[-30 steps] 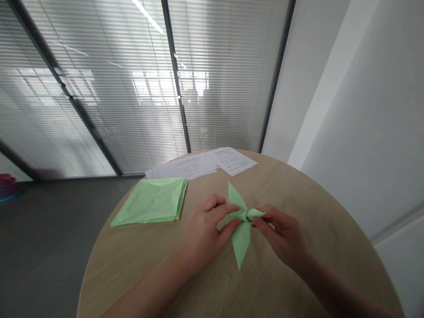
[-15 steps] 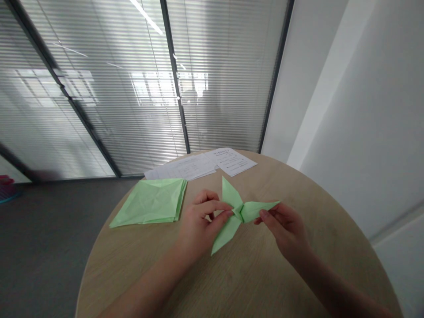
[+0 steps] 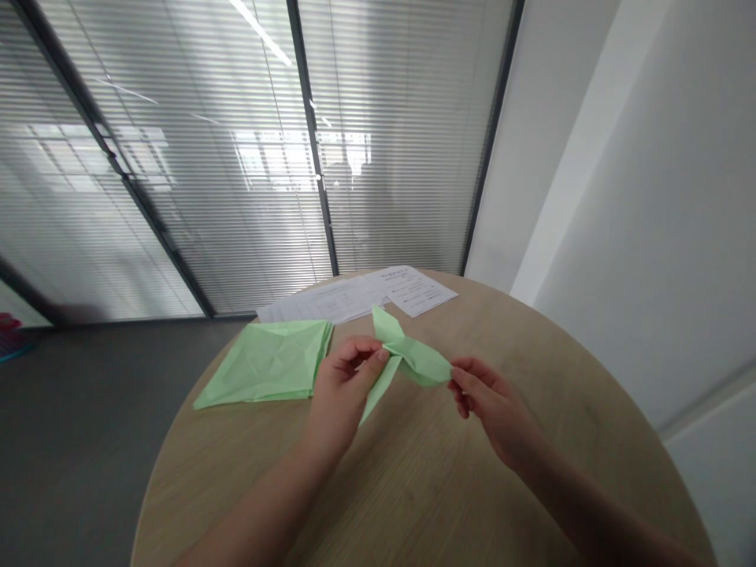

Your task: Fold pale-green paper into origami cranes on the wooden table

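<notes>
Between my hands is a light green origami figure (image 3: 422, 358) of folded paper, with pointed flaps spreading from a narrow centre. Thumb and fingers of my left hand (image 3: 348, 376) pinch it near that centre, where two flaps stick out, one up and one down. My right hand (image 3: 487, 402) grips the tip of the wide flap on the right side. Left of my left hand lies a stack of green paper sheets (image 3: 265, 361), creased on top.
White printed sheets (image 3: 413, 290) lie at the far edge of the round wooden table (image 3: 425, 488). Behind it stands a glass partition with blinds (image 3: 402, 173); a white wall (image 3: 650, 236) rises on the right. A pink object (image 3: 9, 335) is on the floor at far left.
Both hands and the origami figure have moved left and the figure has turned. My right fingers have shifted to the outer tip of its right flap.
</notes>
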Demonstrator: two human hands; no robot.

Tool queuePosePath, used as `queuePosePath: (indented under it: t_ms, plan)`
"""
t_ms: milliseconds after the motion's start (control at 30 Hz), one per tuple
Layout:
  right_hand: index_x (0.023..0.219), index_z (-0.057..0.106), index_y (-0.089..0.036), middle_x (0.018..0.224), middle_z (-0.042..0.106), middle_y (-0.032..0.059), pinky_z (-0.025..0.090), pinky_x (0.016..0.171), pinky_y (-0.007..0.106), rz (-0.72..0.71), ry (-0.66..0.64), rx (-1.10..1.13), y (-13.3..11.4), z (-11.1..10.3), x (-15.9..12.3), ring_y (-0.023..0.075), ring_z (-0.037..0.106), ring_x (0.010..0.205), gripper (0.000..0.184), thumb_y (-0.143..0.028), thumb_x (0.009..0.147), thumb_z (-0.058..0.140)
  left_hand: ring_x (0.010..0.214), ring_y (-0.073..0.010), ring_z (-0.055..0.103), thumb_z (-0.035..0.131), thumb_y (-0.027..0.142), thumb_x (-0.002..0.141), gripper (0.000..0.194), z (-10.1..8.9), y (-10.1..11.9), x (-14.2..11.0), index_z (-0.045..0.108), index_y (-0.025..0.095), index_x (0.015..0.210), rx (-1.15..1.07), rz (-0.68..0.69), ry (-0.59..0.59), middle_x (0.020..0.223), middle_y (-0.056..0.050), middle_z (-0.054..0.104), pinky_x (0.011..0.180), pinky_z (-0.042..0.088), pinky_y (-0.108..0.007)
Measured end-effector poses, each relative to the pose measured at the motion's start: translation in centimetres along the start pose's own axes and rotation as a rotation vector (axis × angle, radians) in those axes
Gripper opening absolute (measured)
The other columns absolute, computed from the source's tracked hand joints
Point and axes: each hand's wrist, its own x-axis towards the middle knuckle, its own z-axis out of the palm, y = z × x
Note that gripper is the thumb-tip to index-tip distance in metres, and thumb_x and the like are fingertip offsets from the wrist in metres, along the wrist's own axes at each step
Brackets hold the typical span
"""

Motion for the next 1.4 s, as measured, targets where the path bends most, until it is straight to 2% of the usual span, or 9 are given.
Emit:
queuePosePath:
  t_ms: [133, 267, 433, 567, 700, 833, 933, 1133, 1400]
  plan:
    - [0.115, 0.063, -0.024, 0.101, 0.065, 0.0058, 0.051, 0.068, 0.027, -0.197, 0.090, -0.145, -0.1, -0.9, 0.8, 0.0171, 0.060, 0.084, 0.052, -0.048, 0.072, 0.082, 0.069, -0.0122, 0.060, 0.083, 0.036, 0.073, 0.024, 0.0, -0.6, 0.3, 0.069, 0.017, 0.081, -0.140, -0.195, -0.033, 0.078, 0.000, 0.067, 0.059, 0.053, -0.022]
    - [0.126, 0.060, -0.025, 0.110, 0.069, 0.0085, 0.052, 0.073, 0.032, 0.018, -0.137, -0.089, -0.5, -0.6, 0.3, 0.0204, 0.065, 0.091, 0.059, -0.051, 0.076, 0.078, 0.071, -0.0137, 0.064, 0.085, 0.038, 0.071, 0.030, -0.1, -1.5, 0.4, 0.067, 0.016, 0.081, -0.182, -0.321, -0.176, 0.079, -0.002, 0.069, 0.063, 0.055, -0.025]
    - [0.098, 0.068, -0.017, 0.085, 0.071, 0.0042, 0.048, 0.061, 0.026, 0.249, -0.294, 0.041, -0.6, 0.5, -0.6, 0.0138, 0.062, 0.068, 0.046, -0.053, 0.072, 0.082, 0.071, -0.0139, 0.067, 0.085, 0.038, 0.073, 0.035, -0.5, -2.1, 0.5, 0.067, 0.015, 0.092, -0.192, -0.418, -0.323, 0.085, -0.004, 0.069, 0.067, 0.057, -0.027]
    - [0.077, 0.064, -0.016, 0.067, 0.061, -0.0024, 0.041, 0.056, 0.022, 0.214, -0.247, 0.008, -0.5, 0.5, -0.4, 0.0095, 0.053, 0.059, 0.042, -0.051, 0.066, 0.086, 0.075, -0.0160, 0.068, 0.085, 0.032, 0.072, 0.050, -1.4, -1.5, 0.9, 0.063, 0.019, 0.115, -0.177, -0.587, -0.394, 0.091, -0.004, 0.069, 0.063, 0.057, -0.027]
    - [0.075, 0.064, -0.016, 0.072, 0.062, -0.0004, 0.042, 0.063, 0.025, 0.104, -0.265, -0.094, -0.8, 0.3, -0.3, 0.0121, 0.053, 0.066, 0.038, -0.050, 0.071, 0.083, 0.074, -0.0165, 0.067, 0.083, 0.037, 0.073, 0.044, -2.0, -1.5, 1.1, 0.068, 0.013, 0.106, -0.163, -0.731, -0.493, 0.090, -0.008, 0.069, 0.064, 0.058, -0.028]
    - [0.071, 0.061, -0.018, 0.088, 0.067, 0.0036, 0.044, 0.070, 0.028, 0.060, -0.268, -0.071, -0.9, 0.3, -0.4, 0.0160, 0.057, 0.077, 0.037, -0.049, 0.073, 0.080, 0.070, -0.0157, 0.065, 0.085, 0.039, 0.071, 0.037, -1.9, -2.3, 1.0, 0.071, 0.011, 0.091, -0.225, -0.713, -0.505, 0.081, -0.007, 0.069, 0.063, 0.057, -0.027]
    - [0.074, 0.063, -0.018, 0.079, 0.065, 0.0019, 0.043, 0.066, 0.027, 0.085, -0.243, -0.022, -0.5, 0.1, -0.3, 0.0148, 0.055, 0.070, 0.035, -0.049, 0.074, 0.080, 0.068, -0.0152, 0.065, 0.083, 0.041, 0.072, 0.035, -1.7, -2.4, 0.9, 0.073, 0.012, 0.088, -0.294, -0.686, -0.460, 0.082, -0.008, 0.070, 0.061, 0.055, -0.026]
    - [0.083, 0.061, -0.020, 0.080, 0.068, 0.0038, 0.050, 0.070, 0.033, 0.201, -0.258, 0.189, 0.2, 0.5, -0.3, 0.0181, 0.063, 0.071, 0.037, -0.050, 0.075, 0.080, 0.074, -0.0166, 0.067, 0.088, 0.027, 0.066, 0.036, -0.6, -1.9, 0.3, 0.073, 0.016, 0.098, -0.208, -0.508, -0.389, 0.090, -0.007, 0.073, 0.068, 0.053, -0.027]
    - [0.090, 0.062, -0.019, 0.081, 0.071, 0.0049, 0.054, 0.069, 0.032, 0.372, -0.299, 0.335, 0.2, 0.8, -0.4, 0.0171, 0.066, 0.069, 0.033, -0.042, 0.076, 0.081, 0.064, -0.0127, 0.063, 0.084, 0.032, 0.070, 0.044, 0.6, -1.7, -0.3, 0.066, 0.015, 0.107, -0.127, -0.423, -0.309, 0.074, 0.000, 0.068, 0.062, 0.049, -0.024]
